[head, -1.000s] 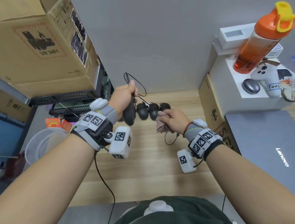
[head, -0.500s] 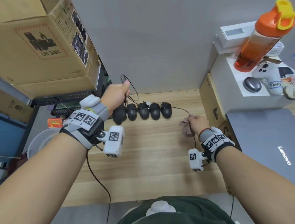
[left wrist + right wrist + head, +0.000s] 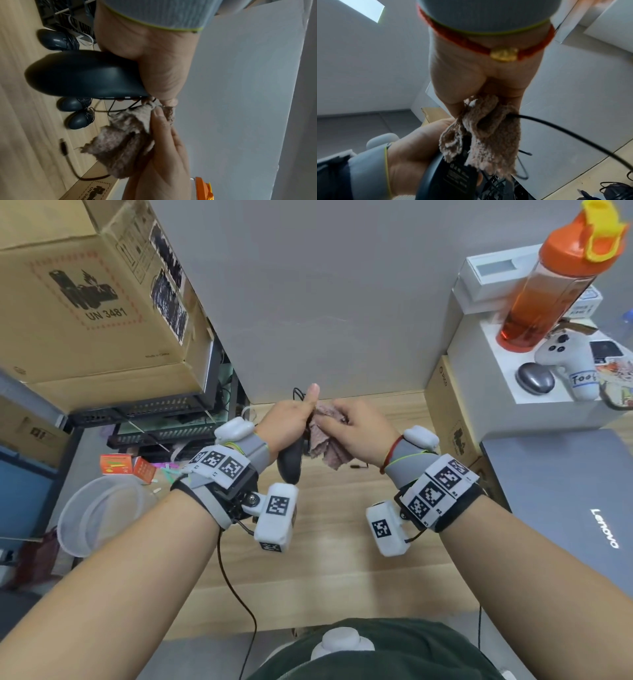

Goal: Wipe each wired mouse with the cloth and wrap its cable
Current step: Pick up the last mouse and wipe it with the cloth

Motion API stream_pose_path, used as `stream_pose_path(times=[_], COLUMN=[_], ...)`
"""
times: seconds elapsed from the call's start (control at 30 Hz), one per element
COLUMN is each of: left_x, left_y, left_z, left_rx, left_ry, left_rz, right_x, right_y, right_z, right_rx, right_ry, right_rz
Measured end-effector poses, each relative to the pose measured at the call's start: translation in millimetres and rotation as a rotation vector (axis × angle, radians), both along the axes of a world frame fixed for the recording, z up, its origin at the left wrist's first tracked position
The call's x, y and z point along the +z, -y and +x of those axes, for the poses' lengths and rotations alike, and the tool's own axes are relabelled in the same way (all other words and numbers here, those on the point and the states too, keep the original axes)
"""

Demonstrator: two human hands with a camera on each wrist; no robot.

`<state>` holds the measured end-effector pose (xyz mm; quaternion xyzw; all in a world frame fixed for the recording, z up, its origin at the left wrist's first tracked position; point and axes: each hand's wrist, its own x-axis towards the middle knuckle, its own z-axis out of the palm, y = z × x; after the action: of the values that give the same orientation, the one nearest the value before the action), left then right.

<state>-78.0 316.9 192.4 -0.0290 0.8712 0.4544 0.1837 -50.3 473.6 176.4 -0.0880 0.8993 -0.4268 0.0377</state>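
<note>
Black plastic wired mouse (image 3: 290, 462) hangs nose-up, long axis vertical, gripped by left hand (image 3: 286, 424); right hand (image 3: 359, 430) (touching, frame centre) pinches pinkish-brown terry cloth (image 3: 323, 444) around its cable (image 3: 573, 136).

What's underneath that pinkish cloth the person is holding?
The cloth drapes over the black mouse held in the left hand; its cable runs out from the folds. How far the cable goes inside is covered.

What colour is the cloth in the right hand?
The cloth is a mottled pinkish-brown; the left wrist view shows it best.
</note>
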Motion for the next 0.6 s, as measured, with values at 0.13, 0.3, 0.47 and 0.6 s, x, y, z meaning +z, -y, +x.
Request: stream_pose_path(times=[0.13, 0.3, 0.47, 0.6], left_x=[-12.2, -3.3, 2.2, 5.7], left_y=[8.7, 8.7, 14.1, 28.2], left_z=[-1.0, 2.4, 0.2, -5.5], left_rx=[0.062, 0.108, 0.145, 0.205], left_ry=[0.034, 0.087, 0.056, 0.044], left_rz=[0.187, 0.315, 0.365, 0.346], right_x=[-9.8, -20.6, -58.6, -96.3], right_y=[2.6, -0.1, -18.0, -48.2], right_z=[4.2, 5.2, 8.2, 18.4], right_rx=[0.068, 0.07, 0.006, -0.089], right_ry=[-0.026, -0.009, 0.113, 0.244], right_rz=[0.07, 0.075, 0.145, 0.218])
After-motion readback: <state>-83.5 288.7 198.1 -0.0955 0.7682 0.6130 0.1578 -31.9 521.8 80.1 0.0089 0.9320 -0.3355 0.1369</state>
